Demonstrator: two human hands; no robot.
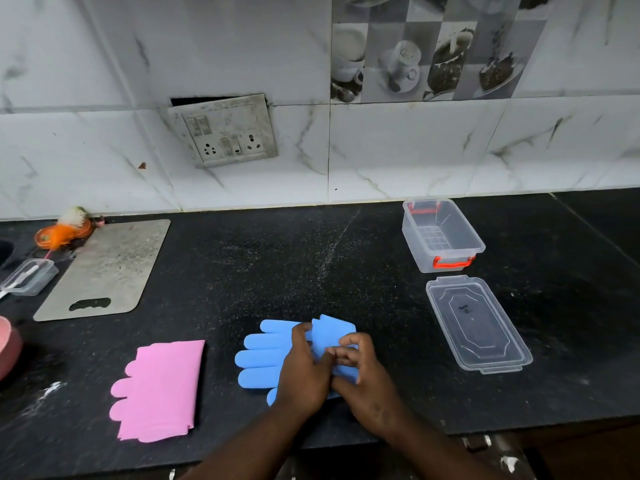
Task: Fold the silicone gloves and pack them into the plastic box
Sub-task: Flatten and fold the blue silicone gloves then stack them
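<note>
A blue silicone glove (261, 358) lies near the front of the black counter, its fingers pointing left and its cuff end turned over on itself. My left hand (303, 370) presses on the glove's middle. My right hand (363, 372) pinches the turned-over cuff flap. A pink glove (162, 388) lies folded flat to the left, apart from both hands. The clear plastic box (441, 233) with red latches stands open and holds nothing, at the back right. Its clear lid (478, 323) lies flat in front of it.
A grey cutting board (104, 268) lies at the back left. Beside it are a small clear case (29, 275) and an orange object (62, 232). A pink bowl (7, 344) shows at the left edge. The counter's front edge runs just below my wrists.
</note>
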